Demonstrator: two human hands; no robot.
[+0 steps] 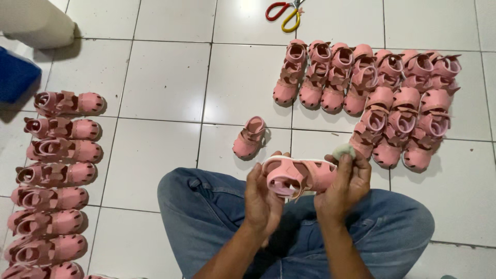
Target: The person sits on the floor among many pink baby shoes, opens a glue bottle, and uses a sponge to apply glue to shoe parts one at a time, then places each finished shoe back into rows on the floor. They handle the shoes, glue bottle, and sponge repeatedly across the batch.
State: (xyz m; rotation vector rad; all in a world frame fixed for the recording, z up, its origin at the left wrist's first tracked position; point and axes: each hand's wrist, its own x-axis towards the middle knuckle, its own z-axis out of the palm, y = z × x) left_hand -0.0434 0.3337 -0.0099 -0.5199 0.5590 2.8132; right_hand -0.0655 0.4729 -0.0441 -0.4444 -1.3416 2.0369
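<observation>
While left hand [262, 199] fingers clamp pink sandal [299, 175], white-edged sole, cutout toe, right hand [343, 183] fingers pinch pale wad [343, 151].

No packages, labels, signs or screens in view

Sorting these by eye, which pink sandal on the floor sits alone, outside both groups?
The single pink sandal on the tile just ahead of the knees, between the left column and the right cluster, touching neither.

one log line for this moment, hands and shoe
left hand: holds small pink sandal | right hand: grips sandal toe, pinches pale wad | single pink sandal: on white tile
</observation>
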